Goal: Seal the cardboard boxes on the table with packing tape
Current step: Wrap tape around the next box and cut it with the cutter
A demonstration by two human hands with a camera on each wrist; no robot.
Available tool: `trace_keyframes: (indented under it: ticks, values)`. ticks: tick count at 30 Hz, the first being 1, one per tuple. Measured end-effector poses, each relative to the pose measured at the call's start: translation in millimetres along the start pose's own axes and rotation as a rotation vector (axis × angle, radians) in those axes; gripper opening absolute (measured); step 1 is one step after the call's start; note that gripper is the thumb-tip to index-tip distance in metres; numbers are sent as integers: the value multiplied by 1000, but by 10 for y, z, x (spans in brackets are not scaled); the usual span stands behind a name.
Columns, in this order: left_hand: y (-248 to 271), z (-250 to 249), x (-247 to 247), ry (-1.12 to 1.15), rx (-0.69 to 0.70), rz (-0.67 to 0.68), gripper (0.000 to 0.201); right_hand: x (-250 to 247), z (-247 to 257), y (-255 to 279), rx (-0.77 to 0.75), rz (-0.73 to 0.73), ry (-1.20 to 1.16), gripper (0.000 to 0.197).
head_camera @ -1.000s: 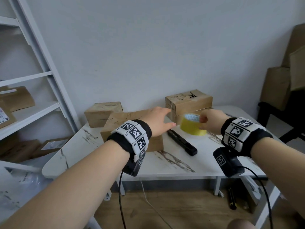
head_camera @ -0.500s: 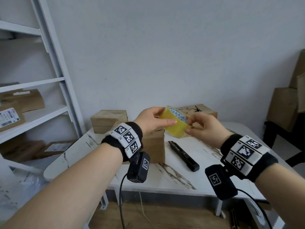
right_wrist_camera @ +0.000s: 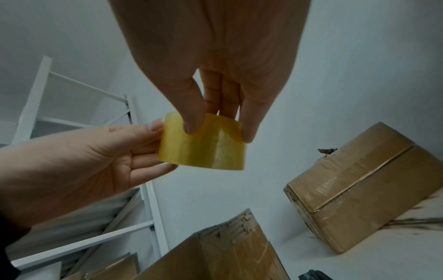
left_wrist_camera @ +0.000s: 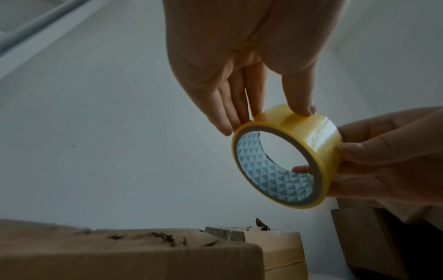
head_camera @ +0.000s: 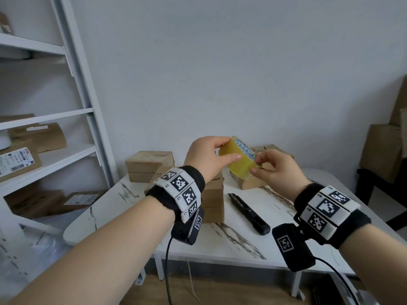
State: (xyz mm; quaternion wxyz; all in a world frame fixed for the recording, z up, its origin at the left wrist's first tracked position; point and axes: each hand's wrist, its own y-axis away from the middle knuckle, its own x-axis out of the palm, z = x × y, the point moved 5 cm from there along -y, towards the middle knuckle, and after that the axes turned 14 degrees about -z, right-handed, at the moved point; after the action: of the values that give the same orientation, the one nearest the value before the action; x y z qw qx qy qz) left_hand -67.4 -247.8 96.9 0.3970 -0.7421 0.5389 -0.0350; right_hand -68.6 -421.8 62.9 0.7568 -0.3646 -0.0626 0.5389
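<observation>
A yellow roll of packing tape (head_camera: 240, 160) (left_wrist_camera: 285, 157) (right_wrist_camera: 203, 145) is held in the air above the table between both hands. My left hand (head_camera: 211, 154) pinches its left rim with thumb and fingers. My right hand (head_camera: 269, 166) grips its right side, thumb on the outer face. Below stand three cardboard boxes: one (head_camera: 212, 199) just under the left wrist, one (head_camera: 149, 165) at the back left, one (head_camera: 259, 181) behind the right hand, with tape along its seam in the right wrist view (right_wrist_camera: 359, 187).
A black utility knife (head_camera: 248, 213) lies on the white marbled table (head_camera: 231, 245) right of the middle box. White shelving (head_camera: 72, 95) with parcels stands at the left. More cartons (head_camera: 383, 150) are stacked on a dark stand at the right.
The right hand lifted the tape roll from near the table up into the air. The left hand came off the box and took hold of the roll's left side.
</observation>
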Motion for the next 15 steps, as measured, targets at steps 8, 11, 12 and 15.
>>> trace_keyframes:
  ticks: [8,11,12,15]
  values:
    - [-103,35,-98,152,-71,-79,24,-27,35,24,-10,76,-106,25]
    - [-103,77,-108,189,-98,-85,9,-3,22,38,3,102,-120,25]
    - [-103,82,-122,198,-97,-90,4,5,23,44,6,111,-119,25]
    - [-116,98,-164,185,-75,-113,6,30,40,67,20,140,-143,26]
